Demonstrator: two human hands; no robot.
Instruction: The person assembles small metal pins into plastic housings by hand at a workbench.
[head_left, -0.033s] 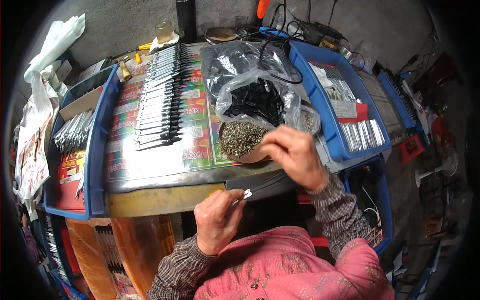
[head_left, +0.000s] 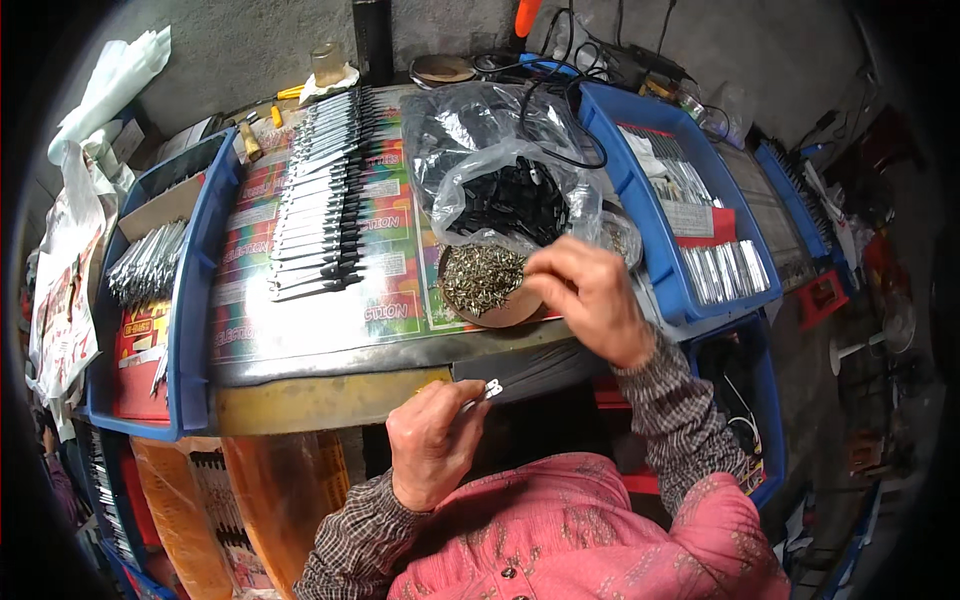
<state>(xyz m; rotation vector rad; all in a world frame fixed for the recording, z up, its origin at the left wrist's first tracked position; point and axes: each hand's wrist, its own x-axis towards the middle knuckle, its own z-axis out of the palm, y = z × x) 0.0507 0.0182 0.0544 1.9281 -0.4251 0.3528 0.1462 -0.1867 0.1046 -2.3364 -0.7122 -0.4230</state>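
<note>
My left hand [head_left: 435,440] is closed around flat silver metal pieces [head_left: 491,389]; their ends, with small holes, stick out past the thumb, and the rest is hidden in the fist. It is just in front of the table's near edge. My right hand [head_left: 595,300] is raised over the right rim of a round shallow dish [head_left: 503,317]. Thumb and fingers are bent together in a pinch, and whatever they hold is too small to make out. Small brass-coloured metal parts, like rivets [head_left: 480,278], are heaped in the dish.
Behind the dish lies an open plastic bag of black parts [head_left: 515,200]. Left of it runs a long row of silver pieces with black ends [head_left: 318,210]. Blue crates with silver pieces flank the table, one left [head_left: 195,330] and one right [head_left: 660,270]. A black cable [head_left: 540,140] loops behind.
My right hand has risen slightly, up and away from the dish's rim, with its fingers still bent together. The left hand has hardly moved.
</note>
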